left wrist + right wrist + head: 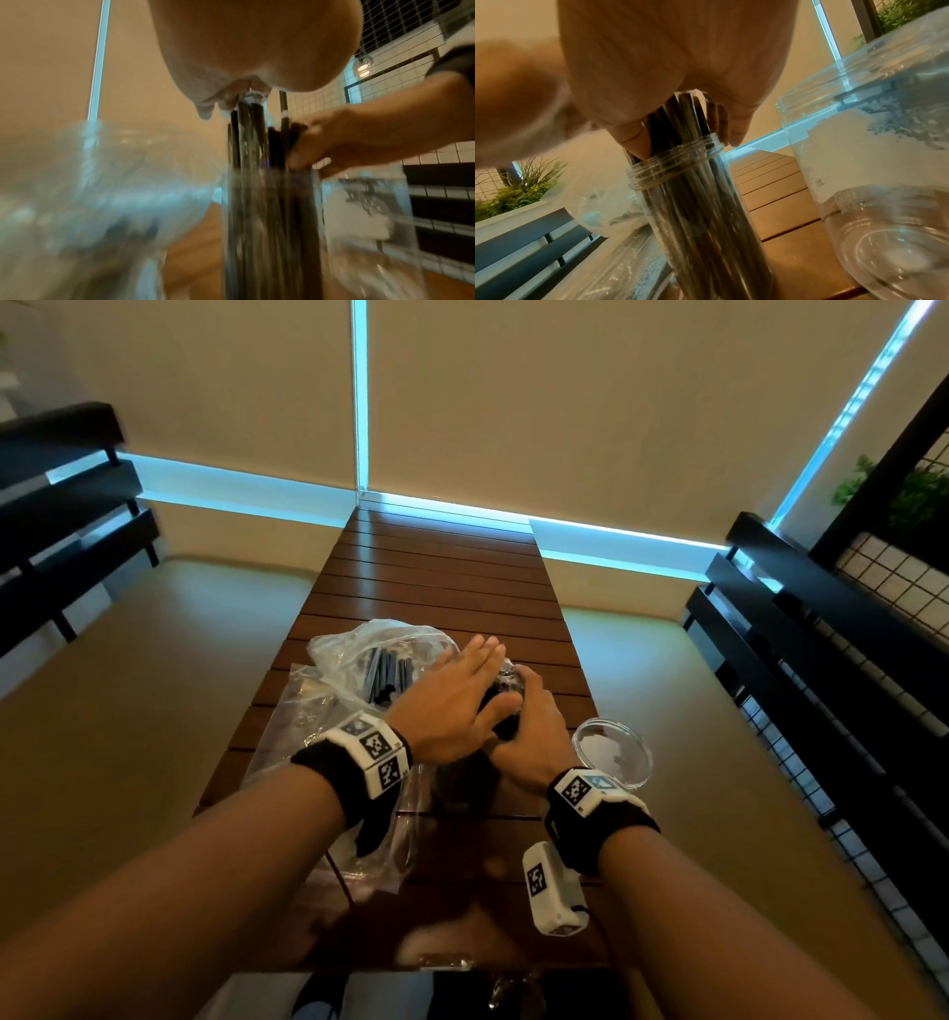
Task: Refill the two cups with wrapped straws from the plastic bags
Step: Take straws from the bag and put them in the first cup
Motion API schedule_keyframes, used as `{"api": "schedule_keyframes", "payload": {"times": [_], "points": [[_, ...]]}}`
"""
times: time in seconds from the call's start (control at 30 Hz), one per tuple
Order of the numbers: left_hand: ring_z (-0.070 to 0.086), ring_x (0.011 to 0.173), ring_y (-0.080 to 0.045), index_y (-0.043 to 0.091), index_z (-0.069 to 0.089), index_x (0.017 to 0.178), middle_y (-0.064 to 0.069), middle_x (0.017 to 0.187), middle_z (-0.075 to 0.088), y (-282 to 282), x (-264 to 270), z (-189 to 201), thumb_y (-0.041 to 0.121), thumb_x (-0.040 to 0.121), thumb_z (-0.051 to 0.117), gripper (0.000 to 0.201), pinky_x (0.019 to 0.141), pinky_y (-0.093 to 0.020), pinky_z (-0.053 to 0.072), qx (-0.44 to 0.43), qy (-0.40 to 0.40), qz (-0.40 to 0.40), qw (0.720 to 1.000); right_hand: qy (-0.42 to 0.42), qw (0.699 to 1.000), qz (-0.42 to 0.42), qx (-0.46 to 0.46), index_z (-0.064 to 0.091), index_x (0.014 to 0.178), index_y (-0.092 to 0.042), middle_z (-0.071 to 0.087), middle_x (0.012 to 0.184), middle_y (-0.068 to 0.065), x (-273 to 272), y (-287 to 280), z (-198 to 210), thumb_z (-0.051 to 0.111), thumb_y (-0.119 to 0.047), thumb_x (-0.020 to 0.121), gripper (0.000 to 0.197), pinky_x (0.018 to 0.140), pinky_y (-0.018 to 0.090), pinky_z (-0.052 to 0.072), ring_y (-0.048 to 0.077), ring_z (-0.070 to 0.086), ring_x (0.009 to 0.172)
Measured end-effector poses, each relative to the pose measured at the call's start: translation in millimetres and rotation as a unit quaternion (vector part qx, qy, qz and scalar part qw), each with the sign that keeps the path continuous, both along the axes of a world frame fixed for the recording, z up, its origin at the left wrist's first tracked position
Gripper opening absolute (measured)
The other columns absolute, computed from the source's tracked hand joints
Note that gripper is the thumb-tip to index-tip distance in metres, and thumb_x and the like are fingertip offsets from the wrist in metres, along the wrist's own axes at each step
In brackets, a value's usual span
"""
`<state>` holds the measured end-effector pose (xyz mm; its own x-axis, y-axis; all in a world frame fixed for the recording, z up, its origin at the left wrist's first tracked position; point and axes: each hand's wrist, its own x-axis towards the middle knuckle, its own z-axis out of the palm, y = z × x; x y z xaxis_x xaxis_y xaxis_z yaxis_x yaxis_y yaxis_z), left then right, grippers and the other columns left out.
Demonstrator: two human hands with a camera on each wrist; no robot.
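There, on the brown table (441, 567), saw a tall clear cup (700, 213) standing up, stuffed full of black straws (680, 125). Saw the straw tops poking out past the rim.

Had the right hand (531, 719) wrapped round the straws just above the rim, thumb on one side and fingers (731, 125) on the other, in a firm grasp. Had the left hand (454, 698) flat over the straw tops, fingers straight and close together, thumb out to the side, gripping nothing. Looked, from the left wrist, as if the palm touched the wrapper ends. Could not tell how hard.

Saw a second cup (611, 752) just to the right of the first, near the right wrist. Could see right through it to the bottom.

Saw a crumpled bag (369, 644) on the table left of the hands, with more straws (387, 672) lying inside. Saw a flat bag (292, 706) next to it, nearer, partly under the left wrist.

Wore white bands (372, 752) with black squares on both wrists. Saw dark benches (67, 516) on both sides of the table and green plants (516, 192) beyond.
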<state>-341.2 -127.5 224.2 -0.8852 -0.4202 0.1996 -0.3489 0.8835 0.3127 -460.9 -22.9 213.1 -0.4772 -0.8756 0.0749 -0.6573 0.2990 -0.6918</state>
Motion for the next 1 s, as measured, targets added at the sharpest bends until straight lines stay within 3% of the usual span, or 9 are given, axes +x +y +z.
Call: {"api": "schedule_keyframes", "payload": {"times": [0.13,0.23,0.4,0.5,0.57,0.67,0.77,0.9,1.0], "points": [[-0.014,0.151,-0.013,0.012,0.001,0.158,-0.002,0.166,-0.006,3,3,-23,0.072,0.091,0.015,0.091,0.125,-0.041,0.001,0.019,0.002,-0.005,1.0,0.011,1.0,0.0,0.026,0.019,0.151,-0.026,0.044,0.133,0.012,-3,3,4,0.071,-0.012,0.073,0.095,0.086,0.035,0.047,0.032,0.053,0.117],[-0.005,0.152,-0.013,0.013,0.003,0.158,-0.003,0.166,-0.001,-2,6,-5,0.069,0.095,0.017,0.086,0.125,-0.042,0.004,0.054,-0.025,-0.013,0.998,0.026,0.999,0.001,0.023,0.02,0.151,-0.024,0.042,0.135,0.011,-3,1,9,0.079,-0.023,0.073,0.097,0.09,0.034,0.048,0.03,0.052,0.12],[0.047,0.131,-0.02,0.018,0.047,0.143,-0.005,0.142,0.053,-26,29,23,0.057,0.095,0.04,0.062,0.108,-0.044,0.038,0.044,0.198,0.141,0.969,0.085,0.995,0.018,-0.044,0.023,0.15,-0.022,0.034,0.144,0.006,12,-4,40,0.072,-0.059,0.074,0.097,0.104,0.035,0.039,0.021,0.039,0.13],[0.048,0.123,-0.029,0.018,0.048,0.137,-0.009,0.135,0.05,-55,50,27,0.05,0.087,0.063,0.06,0.098,-0.048,0.041,-0.046,0.138,0.287,0.947,0.212,0.965,0.03,-0.15,0.054,0.123,-0.019,0.052,0.121,0.002,34,-19,58,0.064,-0.043,0.084,0.047,0.086,0.029,0.046,0.016,0.049,0.107],[0.047,0.122,-0.034,0.016,0.046,0.135,-0.013,0.137,0.042,-72,64,19,0.052,0.082,0.07,0.069,0.096,-0.05,0.044,0.008,0.042,0.345,0.937,0.267,0.95,0.095,-0.132,0.061,0.1,-0.015,0.057,0.102,0.002,57,-34,67,0.06,-0.028,0.089,0.017,0.072,0.029,0.046,0.016,0.051,0.089],[0.055,0.107,-0.036,0.01,0.056,0.11,-0.017,0.125,0.051,-90,79,-1,0.031,0.089,0.065,0.031,0.084,-0.041,0.046,0.103,0.049,0.377,0.919,0.286,0.939,0.189,0.003,0.063,0.085,-0.009,0.064,0.094,0.009,86,-61,61,0.058,-0.014,0.087,0.008,0.07,0.036,0.051,0.023,0.056,0.08],[0.054,0.086,-0.032,0.007,0.054,0.093,-0.013,0.096,0.058,-94,87,-9,0.013,0.093,0.049,0.008,0.063,-0.028,0.034,0.098,0.102,0.366,0.92,0.312,0.927,0.181,0.102,0.047,0.065,-0.011,0.067,0.086,0.012,94,-99,37,0.058,-0.011,0.085,0.024,0.07,0.037,0.054,0.03,0.064,0.082],[0.047,0.07,-0.02,0.01,0.046,0.09,0.0,0.079,0.051,-93,97,-7,0.011,0.096,0.046,0.006,0.053,-0.03,0.027,0.152,0.135,0.3,0.932,0.268,0.937,0.16,0.155,0.051,0.076,-0.018,0.063,0.088,0.007,89,-145,3,0.055,-0.019,0.091,0.016,0.068,0.034,0.046,0.024,0.063,0.086],[0.045,0.065,-0.014,0.013,0.04,0.091,0.001,0.077,0.049,-95,107,-7,0.014,0.099,0.045,0.009,0.052,-0.03,0.029,0.166,0.121,0.258,0.944,0.24,0.947,0.13,0.17,0.064,0.105,-0.018,0.065,0.112,0.004,87,-167,-9,0.046,-0.03,0.097,0.022,0.085,0.035,0.044,0.024,0.06,0.11]]}}
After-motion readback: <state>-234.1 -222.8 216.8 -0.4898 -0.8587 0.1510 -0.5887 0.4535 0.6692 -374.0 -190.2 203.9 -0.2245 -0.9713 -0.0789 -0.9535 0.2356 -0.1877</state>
